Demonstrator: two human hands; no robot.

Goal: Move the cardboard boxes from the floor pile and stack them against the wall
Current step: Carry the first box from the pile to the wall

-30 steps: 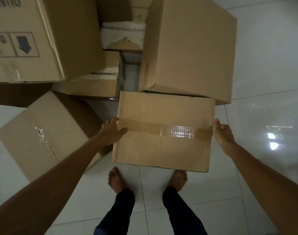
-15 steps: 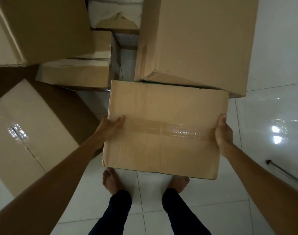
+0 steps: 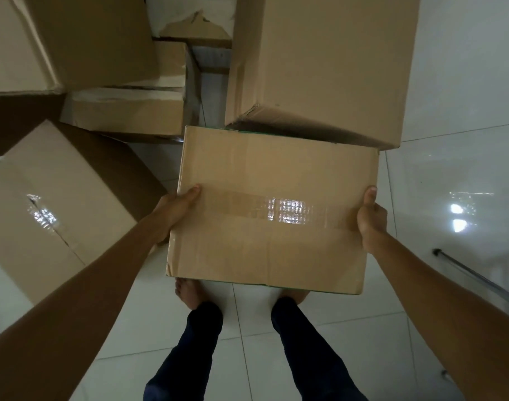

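A taped cardboard box (image 3: 270,209) is held in front of me above my bare feet. My left hand (image 3: 175,209) grips its left edge, thumb on top. On the opposite edge sits my right hand (image 3: 372,218), also with the thumb on top. The box's far edge lies under the near bottom edge of a tall box (image 3: 320,68). More of the pile stands to the left: a tilted taped box (image 3: 50,204), a large box (image 3: 74,39) at the upper left, and a flat torn box (image 3: 126,111) between them.
The floor is glossy white tile (image 3: 450,169) with lamp glare at the right. A thin metal rod (image 3: 479,276) lies on the floor at the right. My feet (image 3: 189,293) stand just under the held box.
The box has come up from the floor and closer to me, looking larger. Both thumbs have closed over its top edges. The view has tipped down and a metal rod has appeared at the right.
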